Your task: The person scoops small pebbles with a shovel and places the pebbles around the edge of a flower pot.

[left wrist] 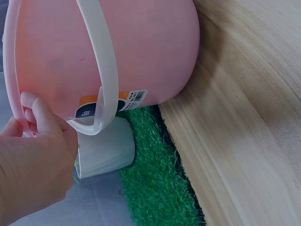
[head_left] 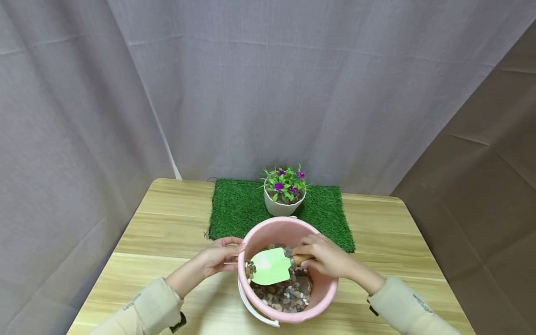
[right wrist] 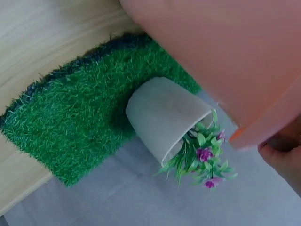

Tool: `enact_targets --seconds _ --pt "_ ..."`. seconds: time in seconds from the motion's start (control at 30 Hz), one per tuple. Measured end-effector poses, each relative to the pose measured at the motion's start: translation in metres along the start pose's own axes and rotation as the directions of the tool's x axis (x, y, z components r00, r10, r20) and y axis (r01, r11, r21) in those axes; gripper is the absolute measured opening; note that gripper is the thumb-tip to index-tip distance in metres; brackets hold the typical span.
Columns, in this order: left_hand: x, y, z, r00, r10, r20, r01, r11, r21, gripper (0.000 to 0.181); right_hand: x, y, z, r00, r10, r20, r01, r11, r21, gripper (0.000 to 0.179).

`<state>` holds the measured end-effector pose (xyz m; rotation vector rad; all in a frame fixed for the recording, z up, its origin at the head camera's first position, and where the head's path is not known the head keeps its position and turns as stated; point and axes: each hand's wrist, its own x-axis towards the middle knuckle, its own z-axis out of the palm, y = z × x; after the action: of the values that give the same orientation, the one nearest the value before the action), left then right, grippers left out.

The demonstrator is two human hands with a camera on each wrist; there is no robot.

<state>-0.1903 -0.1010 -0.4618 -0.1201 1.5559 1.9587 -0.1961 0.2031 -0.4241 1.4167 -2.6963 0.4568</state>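
A pink bucket (head_left: 328,298) stands on the table with many small pebbles (head_left: 289,300) inside. My left hand (head_left: 217,257) grips its left rim; in the left wrist view, the thumb and fingers of that hand (left wrist: 42,146) pinch the rim beside the white bail handle (left wrist: 106,61). Inside the bucket, my right hand (head_left: 324,255) holds the wooden handle (head_left: 302,258) of a garden trowel. The trowel's light green blade (head_left: 270,266) points left above the pebbles, with some pebbles at its tip. In the right wrist view only part of the right hand (right wrist: 284,162) shows, behind the bucket rim.
Behind the bucket, a white pot (head_left: 279,207) with purple flowers (head_left: 279,186) stands on a green artificial grass mat (head_left: 234,209). The wooden table (head_left: 167,223) carries all of it. Grey curtains (head_left: 259,93) hang behind, and brown cloth (head_left: 481,195) is at the right.
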Motion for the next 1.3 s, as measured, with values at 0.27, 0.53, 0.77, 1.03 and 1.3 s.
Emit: enact_targets --seconds 0.27,0.53,0.77,1.03,1.3 --pt "0.001 -0.001 0.001 1.000 0.009 -0.007 -0.009 1.000 -0.005 0.024 -0.001 0.007 -0.008 0.998 -0.044 -0.053 0.045 0.999 0.030 0.033" --pt "0.001 0.000 0.002 1.000 0.009 -0.013 -0.009 1.000 0.002 0.023 -0.005 0.013 -0.019 0.998 -0.012 -0.060 0.014 1.000 0.022 0.030" --pt "0.001 -0.001 0.002 1.000 0.007 -0.021 -0.007 1.000 0.006 0.020 -0.008 0.018 -0.028 0.997 0.028 -0.066 -0.027 1.000 0.010 0.031" --pt "0.000 0.000 0.002 1.000 0.007 -0.016 -0.007 1.000 0.006 0.022 -0.010 0.023 -0.037 0.994 0.058 -0.094 -0.057 0.998 0.020 0.031" --pt "0.000 0.000 0.001 1.000 0.002 -0.011 -0.002 1.000 0.005 0.023 -0.013 0.029 -0.045 0.992 0.053 -0.113 -0.050 0.998 0.028 0.031"
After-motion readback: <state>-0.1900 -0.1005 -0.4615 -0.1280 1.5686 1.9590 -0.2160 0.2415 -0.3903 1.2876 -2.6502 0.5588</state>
